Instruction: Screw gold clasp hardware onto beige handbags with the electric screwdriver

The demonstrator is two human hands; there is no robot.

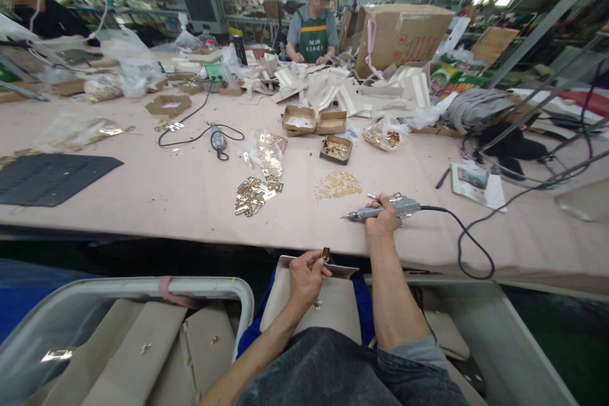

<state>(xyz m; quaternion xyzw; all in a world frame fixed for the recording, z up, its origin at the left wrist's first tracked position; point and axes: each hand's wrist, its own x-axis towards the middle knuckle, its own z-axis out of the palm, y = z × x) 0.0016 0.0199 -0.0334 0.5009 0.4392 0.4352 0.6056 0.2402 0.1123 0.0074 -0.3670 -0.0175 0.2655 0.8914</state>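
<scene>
On my lap lies a beige bag with a small gold clasp on its front. My left hand pinches a small gold metal plate at the bag's upper edge. My right hand is wrapped round a grey electric screwdriver on the table, its tip pointing left and its black cord running off to the right. A few gold plates lie just behind that hand. Nearby are a scatter of tiny gold screws and a pile of gold metal plates.
White bins with beige bags stand at my left and right. A second screwdriver, small cardboard boxes and plastic bags of hardware lie on the table. A co-worker stands across, beside a large carton.
</scene>
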